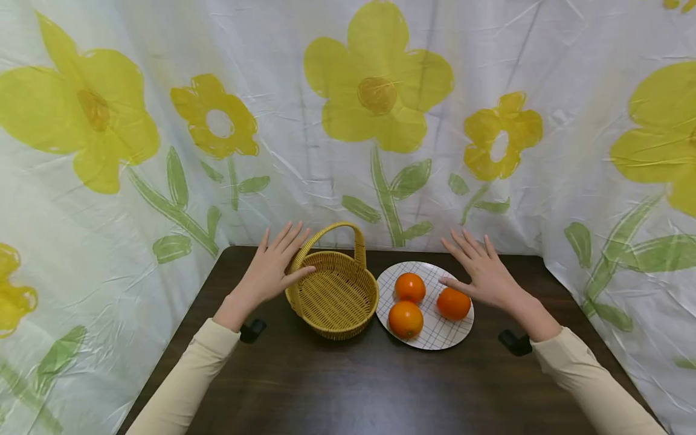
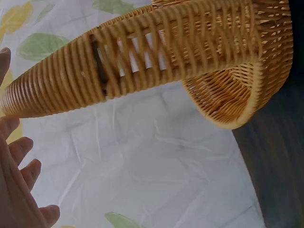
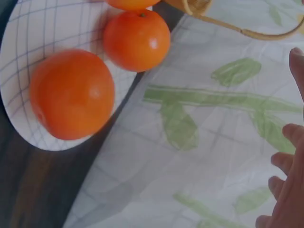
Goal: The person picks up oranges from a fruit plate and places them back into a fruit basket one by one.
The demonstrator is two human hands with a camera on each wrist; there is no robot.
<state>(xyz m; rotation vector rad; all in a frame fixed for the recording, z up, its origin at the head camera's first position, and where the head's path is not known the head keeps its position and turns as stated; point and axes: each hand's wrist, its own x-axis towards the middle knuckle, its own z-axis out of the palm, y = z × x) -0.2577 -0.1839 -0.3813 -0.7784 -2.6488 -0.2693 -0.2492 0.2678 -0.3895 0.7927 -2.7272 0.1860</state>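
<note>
A yellow wicker basket [image 1: 337, 296] with an arched handle stands upright on the table, its inside bare. My left hand [image 1: 272, 266] is held over the basket's left side, fingers spread, holding nothing; in the left wrist view the basket's handle [image 2: 137, 57] passes close by the fingers. To the right lies a white plate [image 1: 429, 338] with a grid pattern, bearing three oranges [image 1: 405, 319]. Over the plate's right side my right hand [image 1: 486, 275] hovers with spread fingers, nearest the rightmost orange [image 3: 71, 95]. Whether either hand touches anything is unclear.
The dark wooden table [image 1: 370, 386] extends in front of the basket and plate. A white curtain [image 1: 293, 181] with yellow flowers hangs behind the table and along both sides. Each wrist carries a small black device [image 1: 252, 331].
</note>
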